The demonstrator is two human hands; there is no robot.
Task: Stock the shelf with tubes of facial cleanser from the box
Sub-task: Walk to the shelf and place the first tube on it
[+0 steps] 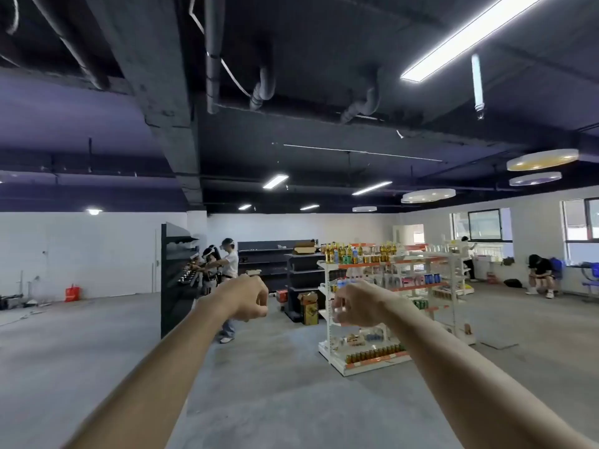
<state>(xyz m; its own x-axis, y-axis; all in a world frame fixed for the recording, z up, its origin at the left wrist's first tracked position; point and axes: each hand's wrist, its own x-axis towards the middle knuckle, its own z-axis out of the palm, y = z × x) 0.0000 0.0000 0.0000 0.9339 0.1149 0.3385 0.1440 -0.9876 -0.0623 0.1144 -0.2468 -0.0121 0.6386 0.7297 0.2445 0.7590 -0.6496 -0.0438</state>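
Observation:
Both my arms stretch straight out ahead at chest height, far from any shelf. My left hand (249, 298) hangs with its fingers loosely curled and nothing in it. My right hand (354, 305) is also empty, its fingers loosely curled and slightly spread. A white shelf unit (393, 306) with orange price rails stands several steps ahead on the right, stocked with bottles and packets. No box of facial cleanser tubes shows in the head view.
A tall black shelf unit (176, 280) stands ahead on the left with people (223, 270) working at it. Lower black shelves (303, 280) and cardboard boxes (308, 307) sit behind. A person (540, 275) sits at the far right. Bare concrete floor (275, 384) spreads in front.

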